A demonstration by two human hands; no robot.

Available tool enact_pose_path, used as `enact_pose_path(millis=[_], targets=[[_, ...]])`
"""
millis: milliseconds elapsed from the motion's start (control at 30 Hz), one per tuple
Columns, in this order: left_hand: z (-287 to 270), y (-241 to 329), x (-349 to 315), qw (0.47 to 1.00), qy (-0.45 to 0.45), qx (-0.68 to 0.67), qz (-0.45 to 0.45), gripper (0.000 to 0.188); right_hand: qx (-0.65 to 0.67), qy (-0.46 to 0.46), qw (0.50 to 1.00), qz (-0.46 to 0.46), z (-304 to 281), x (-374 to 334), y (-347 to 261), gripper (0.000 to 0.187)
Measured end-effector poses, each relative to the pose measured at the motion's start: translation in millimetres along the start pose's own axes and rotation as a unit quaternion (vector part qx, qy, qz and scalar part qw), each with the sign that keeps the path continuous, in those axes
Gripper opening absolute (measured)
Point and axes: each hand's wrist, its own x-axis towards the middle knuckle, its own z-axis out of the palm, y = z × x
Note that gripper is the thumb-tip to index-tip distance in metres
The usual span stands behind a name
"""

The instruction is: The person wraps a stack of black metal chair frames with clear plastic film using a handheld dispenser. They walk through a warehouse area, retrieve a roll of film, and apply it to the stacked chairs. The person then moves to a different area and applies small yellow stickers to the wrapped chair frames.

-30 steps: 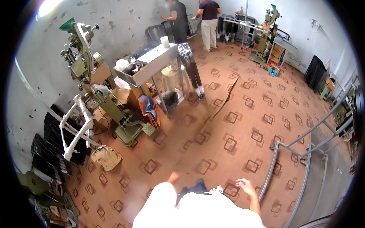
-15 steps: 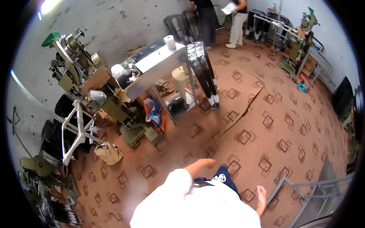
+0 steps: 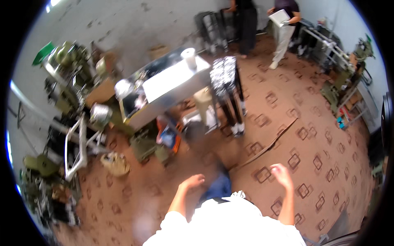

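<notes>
Both hands empty, half open over bare floor [image 3: 328,135]: left hand [image 3: 193,181] nearer the table [image 3: 172,80] (far left), right hand [image 3: 282,175] w/ fingers loose.

You wore a white short-sleeved top, loose, sleeves ending approx. at the elbow; forearms bare below. Your left hand [image 3: 193,181] and right hand [image 3: 282,174] were bare, no gloves, rings or watch visible. Legs looked like blue denim, prob. jeans, w/ a dark belt at the waist, though blur made that hard to confirm.
</notes>
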Motion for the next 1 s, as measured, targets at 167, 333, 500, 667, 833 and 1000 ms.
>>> enact_pose_path(millis=[167, 333, 500, 667, 833, 1000], targets=[[-79, 62, 122, 0.982, 0.085, 0.081, 0.146, 0.033, -0.128, -0.155, 0.974, -0.109, 43, 77, 9, 0.032], [-166, 165, 229, 0.916, 0.169, 0.130, 0.340, 0.040, -0.085, -0.128, 0.988, 0.005, 26, 127, -45, 0.037], [-218, 253, 296, 0.866, 0.295, 0.210, 0.346, 0.053, -0.057, -0.117, 0.990, 0.061, 2, 183, -68, 0.038], [-239, 261, 376, 0.851, 0.396, 0.263, 0.225, 0.065, -0.065, -0.171, 0.983, -0.033, -9, 260, -50, 0.036], [-217, 254, 380, 0.836, 0.380, 0.351, 0.184, 0.093, -0.095, -0.227, 0.966, -0.074, -32, 349, -65, 0.033], [-217, 251, 366, 0.857, 0.343, 0.354, 0.152, 0.093, -0.152, -0.289, 0.940, -0.100, -50, 434, -92, 0.033]])
